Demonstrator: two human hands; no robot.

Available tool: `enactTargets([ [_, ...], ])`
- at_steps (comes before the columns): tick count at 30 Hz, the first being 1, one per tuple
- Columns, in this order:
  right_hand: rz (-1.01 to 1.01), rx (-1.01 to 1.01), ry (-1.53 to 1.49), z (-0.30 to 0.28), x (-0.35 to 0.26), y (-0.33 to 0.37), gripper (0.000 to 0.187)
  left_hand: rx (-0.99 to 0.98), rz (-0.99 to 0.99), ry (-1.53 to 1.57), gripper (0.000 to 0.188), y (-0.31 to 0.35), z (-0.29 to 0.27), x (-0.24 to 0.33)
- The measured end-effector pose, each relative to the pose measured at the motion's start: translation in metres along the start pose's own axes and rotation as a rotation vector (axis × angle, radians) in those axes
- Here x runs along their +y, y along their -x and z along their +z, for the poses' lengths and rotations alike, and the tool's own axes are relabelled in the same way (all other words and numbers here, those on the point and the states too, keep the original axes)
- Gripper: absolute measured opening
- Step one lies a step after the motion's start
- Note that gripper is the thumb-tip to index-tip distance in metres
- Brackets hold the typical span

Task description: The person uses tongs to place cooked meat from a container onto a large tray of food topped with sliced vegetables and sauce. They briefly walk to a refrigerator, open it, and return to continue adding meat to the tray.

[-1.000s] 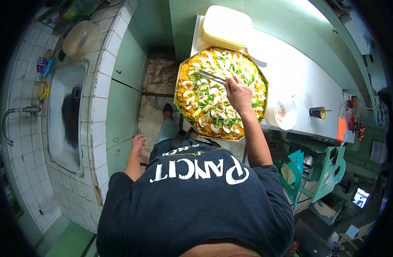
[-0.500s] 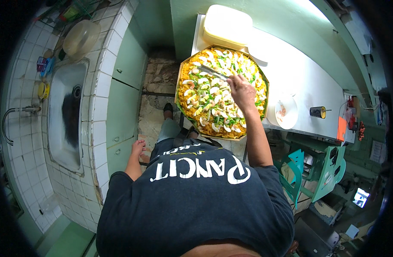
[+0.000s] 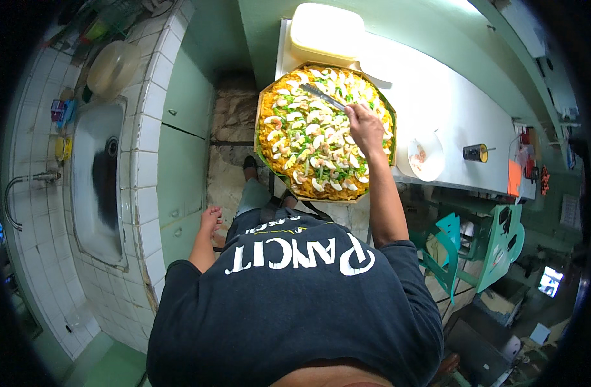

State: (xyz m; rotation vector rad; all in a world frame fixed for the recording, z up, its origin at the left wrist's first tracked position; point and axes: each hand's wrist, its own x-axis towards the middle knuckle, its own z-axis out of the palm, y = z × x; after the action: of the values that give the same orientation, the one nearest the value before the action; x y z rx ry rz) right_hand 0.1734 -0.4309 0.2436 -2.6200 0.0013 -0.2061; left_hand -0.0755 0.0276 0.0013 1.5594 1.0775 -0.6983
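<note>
Upper centre of the frame, the right hand (image 3: 365, 126) is closed on a fork (image 3: 324, 97), probably, its tines reaching over the noodle tray (image 3: 269, 103) to place toppings. The left hand (image 3: 211, 220) hangs loose and empty at lower left, near the tiled counter (image 3: 142, 161).

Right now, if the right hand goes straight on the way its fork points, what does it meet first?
The right hand holds a fork that points up and left across the noodle tray. It would probably meet the egg slices on top first, then the pale lidded container. Height above the food is unclear.
</note>
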Motion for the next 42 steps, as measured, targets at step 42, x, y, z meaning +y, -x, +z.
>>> enactTargets([
  [42,0.111,-0.420,-0.043,-0.238,0.297,0.055,0.028,0.069,0.787,-1.052,0.018,0.141,0.221,-0.161],
])
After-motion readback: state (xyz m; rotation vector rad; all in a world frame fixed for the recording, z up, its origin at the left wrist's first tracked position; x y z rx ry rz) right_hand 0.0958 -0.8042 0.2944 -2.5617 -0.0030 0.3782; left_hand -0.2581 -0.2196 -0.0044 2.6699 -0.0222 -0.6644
